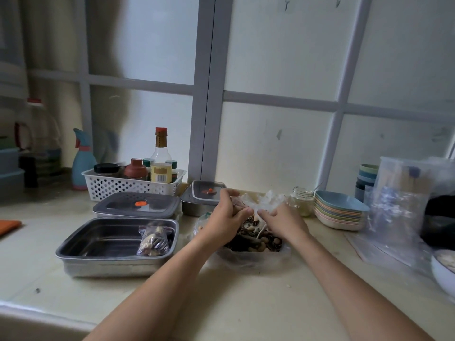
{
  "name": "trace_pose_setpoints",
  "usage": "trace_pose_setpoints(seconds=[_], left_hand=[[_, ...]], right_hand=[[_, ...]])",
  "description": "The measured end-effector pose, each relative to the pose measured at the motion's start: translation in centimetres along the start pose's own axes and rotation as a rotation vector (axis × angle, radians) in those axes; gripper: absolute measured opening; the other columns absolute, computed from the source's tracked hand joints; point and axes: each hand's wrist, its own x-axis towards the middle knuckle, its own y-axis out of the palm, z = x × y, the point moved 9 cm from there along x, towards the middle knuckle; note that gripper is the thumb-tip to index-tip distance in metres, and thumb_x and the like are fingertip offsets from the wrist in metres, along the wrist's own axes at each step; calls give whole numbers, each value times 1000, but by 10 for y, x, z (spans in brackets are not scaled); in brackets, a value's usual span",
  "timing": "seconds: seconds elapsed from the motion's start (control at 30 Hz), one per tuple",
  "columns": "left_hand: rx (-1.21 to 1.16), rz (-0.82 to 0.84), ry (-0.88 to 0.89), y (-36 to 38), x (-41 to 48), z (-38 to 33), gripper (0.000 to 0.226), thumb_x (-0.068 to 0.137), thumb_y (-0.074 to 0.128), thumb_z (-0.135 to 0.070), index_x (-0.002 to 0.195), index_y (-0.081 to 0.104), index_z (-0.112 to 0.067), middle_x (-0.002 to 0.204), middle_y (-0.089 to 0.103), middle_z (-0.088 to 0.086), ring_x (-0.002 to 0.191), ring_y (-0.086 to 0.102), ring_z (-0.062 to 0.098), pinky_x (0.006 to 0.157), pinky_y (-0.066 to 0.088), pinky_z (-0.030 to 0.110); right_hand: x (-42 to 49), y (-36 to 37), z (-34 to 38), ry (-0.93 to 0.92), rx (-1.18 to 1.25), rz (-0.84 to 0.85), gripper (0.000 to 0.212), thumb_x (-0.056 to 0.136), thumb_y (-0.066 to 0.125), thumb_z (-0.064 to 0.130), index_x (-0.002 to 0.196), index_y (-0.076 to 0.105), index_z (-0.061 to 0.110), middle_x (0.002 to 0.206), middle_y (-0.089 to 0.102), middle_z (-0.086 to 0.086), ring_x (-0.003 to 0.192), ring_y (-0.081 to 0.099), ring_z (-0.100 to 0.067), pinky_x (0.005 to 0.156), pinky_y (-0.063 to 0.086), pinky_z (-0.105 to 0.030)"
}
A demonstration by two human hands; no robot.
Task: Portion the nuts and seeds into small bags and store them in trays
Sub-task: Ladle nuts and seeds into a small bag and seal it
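A heap of mixed nuts and seeds [258,239] lies in an open clear plastic bag on the counter, straight ahead. Above it my left hand [226,217] and my right hand [283,220] both hold a small clear plastic bag [266,201], fingers curled on its crumpled edges. To the left stands an open steel tray [98,244] with one filled small bag of nuts [154,241] in its right end. Behind it sit a lidded steel tray [136,205] and a second lidded steel tray [204,195].
A white basket of bottles and jars [118,185] and a blue spray bottle [82,161] stand at the back left. On the right are a glass jar [301,200], stacked coloured plates [339,212], stacked cups [366,178] and loose clear bags [398,207]. The counter edge runs along the bottom left.
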Motion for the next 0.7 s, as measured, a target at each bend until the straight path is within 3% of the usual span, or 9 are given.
trace_pose_setpoints(seconds=[0.1,0.23,0.3,0.4,0.47,0.53,0.63,0.7], left_hand=[[102,34,2,3,-1,1,59,94,72,-28,134,30,-23,97,70,3,100,68,20,102,52,48],[233,59,27,9,-5,-1,76,90,77,-26,141,21,-27,101,67,-5,105,65,22,106,46,55],[275,61,40,10,-5,-1,80,86,77,-31,141,20,-29,110,67,-3,109,65,24,106,45,58],[308,75,39,10,-6,-1,85,75,74,-47,139,19,-34,119,67,1,114,65,25,106,44,59],[326,88,31,12,-7,-2,89,80,80,-36,145,20,-23,113,66,-4,115,64,24,107,42,60],[355,92,29,13,-6,1,83,85,81,-25,146,25,-16,112,65,-5,115,62,24,107,41,59],[393,96,30,13,-6,1,71,88,78,-24,140,31,-15,130,61,3,116,60,22,107,41,57],[395,97,20,12,-7,1,74,90,76,-24,143,25,-15,116,65,-6,114,59,22,108,41,55]], right_hand=[[-4,-17,16,-86,227,-116,56,100,57,50,65,62,7,59,66,-4,54,58,-21,56,43,-30],[-15,-10,46,-167,544,85,28,97,66,42,79,70,21,63,67,14,59,60,-7,63,48,-27],[-16,1,52,-169,505,155,18,93,72,39,86,68,23,73,70,8,67,65,-10,64,50,-26],[-13,9,49,-120,494,215,13,87,74,25,96,65,24,92,71,-3,83,70,-20,75,60,-38],[-15,11,48,-111,480,261,20,84,73,17,100,64,23,98,71,-7,91,71,-25,82,61,-43],[-17,8,48,-119,446,264,23,82,73,13,101,63,23,98,71,-6,93,71,-23,79,61,-38],[-17,-3,47,-140,360,155,20,83,71,11,100,66,21,93,75,-2,87,71,-17,68,54,-24],[-17,-12,49,-177,343,80,18,84,68,9,98,68,20,85,76,0,77,72,-12,59,49,-18]])
